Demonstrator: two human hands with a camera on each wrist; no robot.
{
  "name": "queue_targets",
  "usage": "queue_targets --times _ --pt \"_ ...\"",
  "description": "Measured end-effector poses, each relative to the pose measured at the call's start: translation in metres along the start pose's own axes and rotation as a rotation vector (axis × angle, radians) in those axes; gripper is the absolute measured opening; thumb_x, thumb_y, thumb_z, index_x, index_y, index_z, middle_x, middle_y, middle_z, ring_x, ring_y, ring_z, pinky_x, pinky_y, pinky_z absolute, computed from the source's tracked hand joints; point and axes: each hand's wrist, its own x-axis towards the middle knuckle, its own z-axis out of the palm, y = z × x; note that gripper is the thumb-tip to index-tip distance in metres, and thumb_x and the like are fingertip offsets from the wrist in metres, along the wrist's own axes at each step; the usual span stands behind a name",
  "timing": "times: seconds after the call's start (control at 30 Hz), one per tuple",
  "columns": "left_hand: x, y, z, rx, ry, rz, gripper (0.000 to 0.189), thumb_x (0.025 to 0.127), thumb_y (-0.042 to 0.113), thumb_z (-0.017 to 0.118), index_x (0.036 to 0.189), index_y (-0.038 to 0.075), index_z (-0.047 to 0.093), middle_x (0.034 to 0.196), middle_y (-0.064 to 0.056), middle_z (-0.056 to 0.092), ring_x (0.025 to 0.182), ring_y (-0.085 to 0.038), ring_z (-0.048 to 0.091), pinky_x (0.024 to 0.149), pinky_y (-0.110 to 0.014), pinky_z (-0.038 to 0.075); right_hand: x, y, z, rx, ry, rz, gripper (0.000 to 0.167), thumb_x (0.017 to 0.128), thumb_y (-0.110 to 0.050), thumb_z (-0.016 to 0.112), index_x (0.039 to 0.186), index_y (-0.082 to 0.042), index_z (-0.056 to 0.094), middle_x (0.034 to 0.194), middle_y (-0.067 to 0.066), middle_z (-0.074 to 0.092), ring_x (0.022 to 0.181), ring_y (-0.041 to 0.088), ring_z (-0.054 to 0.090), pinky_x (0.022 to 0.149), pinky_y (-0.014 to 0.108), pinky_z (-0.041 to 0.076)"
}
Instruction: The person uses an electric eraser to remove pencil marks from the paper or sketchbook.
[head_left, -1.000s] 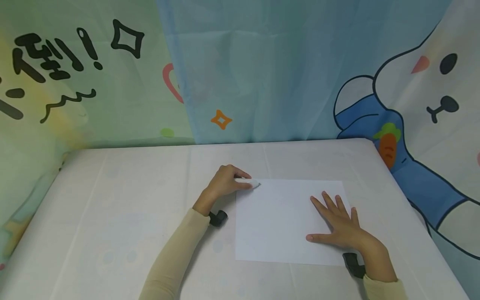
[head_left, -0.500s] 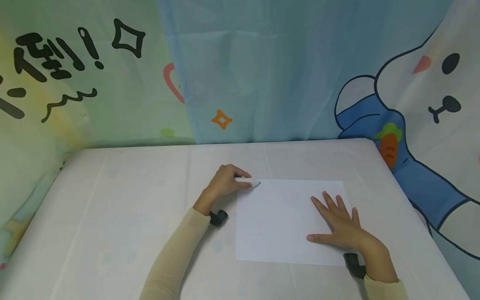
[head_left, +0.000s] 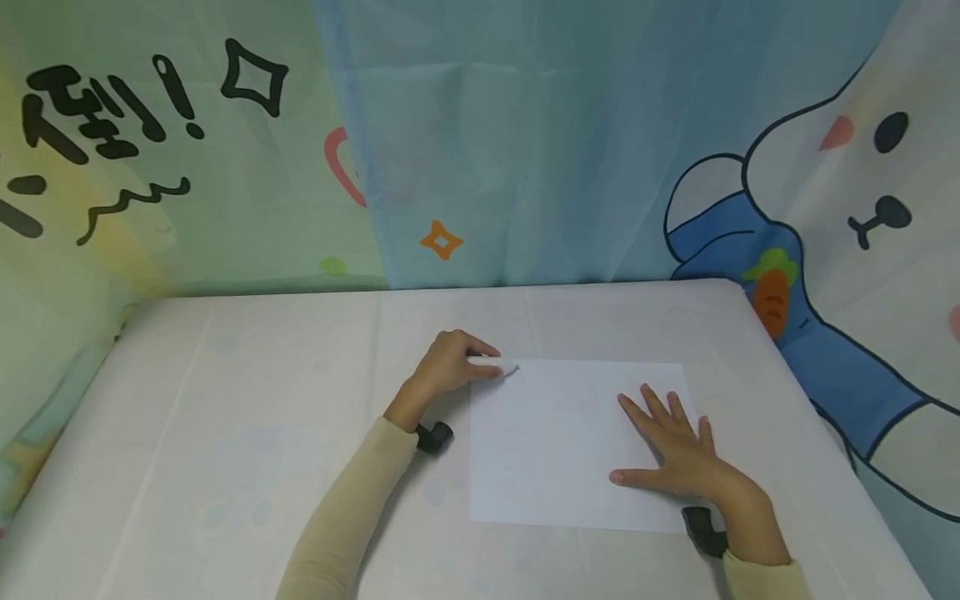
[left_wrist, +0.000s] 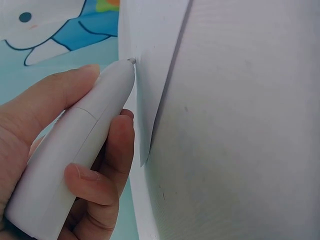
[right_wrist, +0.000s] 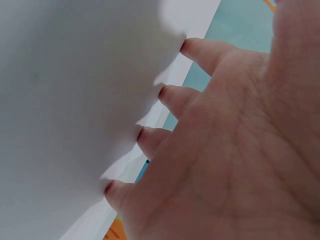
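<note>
My left hand (head_left: 450, 362) grips a thick white pen-like tool (left_wrist: 75, 145) with a small metal tip. In the left wrist view the thumb and fingers wrap its smooth body. The tip is at the upper left of a blank white sheet of paper (head_left: 555, 450); whether it touches cannot be told. That corner of the sheet lifts slightly off the table in the left wrist view. Spread flat, my right hand (head_left: 678, 454) rests on the sheet's right side. In the right wrist view its fingertips (right_wrist: 187, 46) press on the paper.
A white cloth covers the table (head_left: 262, 433). Behind it hangs a printed curtain (head_left: 525, 167) with a cartoon rabbit at the right. Black wrist cameras sit under the left wrist (head_left: 435, 437) and the right wrist (head_left: 705, 532).
</note>
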Motion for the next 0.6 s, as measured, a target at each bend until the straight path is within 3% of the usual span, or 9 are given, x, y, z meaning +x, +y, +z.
queue_targets --times 0.6 --pt "0.0 -0.0006 -0.0003 0.001 0.013 0.014 0.025 0.082 0.017 0.079 0.104 0.005 0.077 0.109 -0.011 0.073 0.108 -0.025 0.066 0.092 -0.035 0.051 0.0022 0.003 0.0018 0.002 0.004 -0.001 0.11 0.072 -0.05 0.08 0.154 -0.008 0.021 0.158 0.031 0.0 0.14 0.056 -0.014 0.097 0.078 -0.016"
